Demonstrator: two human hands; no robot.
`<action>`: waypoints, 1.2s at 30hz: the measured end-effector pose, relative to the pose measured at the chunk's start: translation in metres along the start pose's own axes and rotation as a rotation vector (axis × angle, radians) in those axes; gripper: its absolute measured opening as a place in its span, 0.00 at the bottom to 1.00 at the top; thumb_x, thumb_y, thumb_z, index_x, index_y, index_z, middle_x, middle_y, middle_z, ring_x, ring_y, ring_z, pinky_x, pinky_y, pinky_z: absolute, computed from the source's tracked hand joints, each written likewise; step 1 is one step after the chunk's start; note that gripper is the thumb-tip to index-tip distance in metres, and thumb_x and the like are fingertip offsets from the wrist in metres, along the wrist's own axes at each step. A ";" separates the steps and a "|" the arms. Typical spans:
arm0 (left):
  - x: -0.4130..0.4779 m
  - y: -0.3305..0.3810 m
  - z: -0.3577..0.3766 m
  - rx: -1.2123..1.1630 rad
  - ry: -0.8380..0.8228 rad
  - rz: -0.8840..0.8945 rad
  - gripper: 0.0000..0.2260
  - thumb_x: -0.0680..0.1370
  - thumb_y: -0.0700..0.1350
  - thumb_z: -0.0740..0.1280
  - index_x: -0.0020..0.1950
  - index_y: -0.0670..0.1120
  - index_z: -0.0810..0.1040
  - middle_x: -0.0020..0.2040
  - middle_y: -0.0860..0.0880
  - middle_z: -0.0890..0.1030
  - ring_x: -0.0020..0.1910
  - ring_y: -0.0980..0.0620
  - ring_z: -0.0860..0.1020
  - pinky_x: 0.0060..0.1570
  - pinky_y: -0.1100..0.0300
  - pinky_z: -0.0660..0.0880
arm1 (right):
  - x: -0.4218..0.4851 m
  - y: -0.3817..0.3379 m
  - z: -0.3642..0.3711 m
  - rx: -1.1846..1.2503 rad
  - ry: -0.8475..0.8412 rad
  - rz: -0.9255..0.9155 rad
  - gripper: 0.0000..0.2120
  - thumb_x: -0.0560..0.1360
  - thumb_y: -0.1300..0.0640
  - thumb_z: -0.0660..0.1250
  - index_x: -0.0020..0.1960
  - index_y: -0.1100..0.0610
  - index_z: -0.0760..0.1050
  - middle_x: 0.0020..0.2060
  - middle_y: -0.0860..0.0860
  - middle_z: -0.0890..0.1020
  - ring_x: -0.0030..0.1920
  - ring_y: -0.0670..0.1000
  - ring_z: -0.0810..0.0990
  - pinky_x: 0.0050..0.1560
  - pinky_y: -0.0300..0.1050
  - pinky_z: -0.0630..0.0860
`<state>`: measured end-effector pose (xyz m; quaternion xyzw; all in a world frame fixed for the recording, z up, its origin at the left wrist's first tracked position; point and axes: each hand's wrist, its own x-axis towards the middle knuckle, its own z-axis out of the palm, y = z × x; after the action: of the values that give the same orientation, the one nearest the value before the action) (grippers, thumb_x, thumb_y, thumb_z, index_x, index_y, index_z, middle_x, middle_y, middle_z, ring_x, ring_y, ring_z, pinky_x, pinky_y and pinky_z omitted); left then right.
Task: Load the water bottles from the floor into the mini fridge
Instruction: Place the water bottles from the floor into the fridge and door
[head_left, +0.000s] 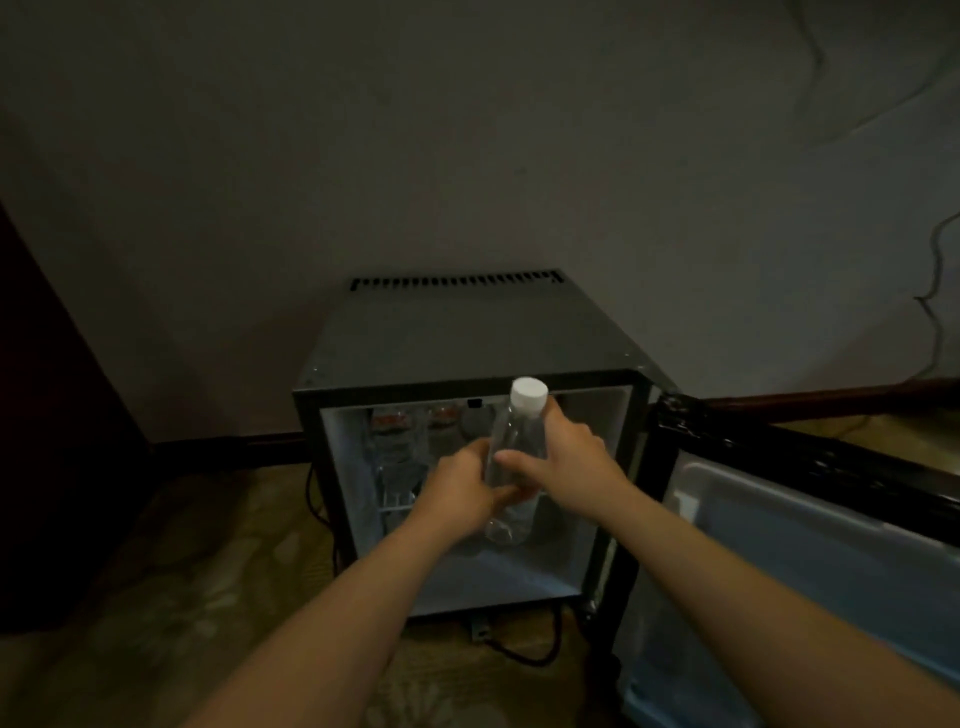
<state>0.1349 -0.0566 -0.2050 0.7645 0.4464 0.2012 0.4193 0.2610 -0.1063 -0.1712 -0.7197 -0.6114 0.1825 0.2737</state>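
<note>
— Where is the water bottle (515, 428)?
— It's clear with a white cap, cap up, in front of the black mini fridge (467, 338).
— Is the door (810, 525) open?
— Yes, swung right. More bottles (397, 436) stand inside, left.

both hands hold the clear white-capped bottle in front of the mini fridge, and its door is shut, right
No: the head view shows the door open, swung to the right. Left hand and right hand do both hold the bottle before the mini fridge.
</note>
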 end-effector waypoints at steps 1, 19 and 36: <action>0.008 -0.005 0.000 0.011 -0.019 -0.015 0.18 0.73 0.47 0.70 0.61 0.51 0.72 0.53 0.50 0.80 0.54 0.52 0.78 0.57 0.54 0.77 | 0.008 0.006 0.005 -0.027 -0.017 -0.002 0.31 0.73 0.45 0.68 0.70 0.52 0.59 0.63 0.51 0.77 0.64 0.54 0.75 0.64 0.51 0.69; 0.095 -0.047 0.054 -0.332 -0.128 -0.190 0.13 0.77 0.39 0.64 0.61 0.46 0.73 0.60 0.42 0.78 0.61 0.46 0.76 0.64 0.54 0.72 | 0.103 0.078 0.055 -0.041 0.037 0.257 0.19 0.75 0.50 0.66 0.64 0.51 0.70 0.57 0.54 0.78 0.57 0.55 0.78 0.59 0.49 0.75; 0.137 -0.065 0.055 -0.069 -0.143 -0.180 0.26 0.80 0.43 0.59 0.77 0.47 0.54 0.77 0.46 0.58 0.76 0.48 0.58 0.75 0.52 0.56 | 0.154 0.084 0.080 0.160 -0.061 0.375 0.20 0.78 0.50 0.62 0.66 0.58 0.72 0.66 0.58 0.74 0.67 0.57 0.72 0.65 0.46 0.67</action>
<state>0.2105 0.0510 -0.2984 0.7188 0.4750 0.1232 0.4925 0.3075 0.0493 -0.2747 -0.7910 -0.4583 0.2998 0.2727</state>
